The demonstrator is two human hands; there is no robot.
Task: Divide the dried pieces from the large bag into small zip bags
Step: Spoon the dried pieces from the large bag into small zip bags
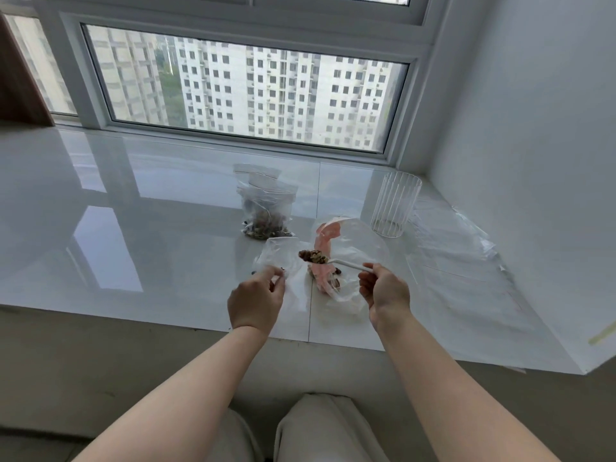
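My left hand [256, 300] pinches the edge of a small clear zip bag [283, 261] held above the white sill. My right hand [383, 290] grips the handle of a white spoon [346, 264] whose bowl carries a heap of brown dried pieces [312, 256], hovering just right of the small bag's mouth. Under the spoon lies the large clear bag with a pink label [353, 251], with a few dried pieces left inside. Farther back, filled small zip bags [266, 211] with dried pieces are piled together.
A ribbed clear glass cup [395, 203] stands at the back right. Flat clear plastic bags [456, 248] lie spread on the sill's right side by the wall. The glossy white sill [133, 228] ends at a front edge near my knees; a window runs behind.
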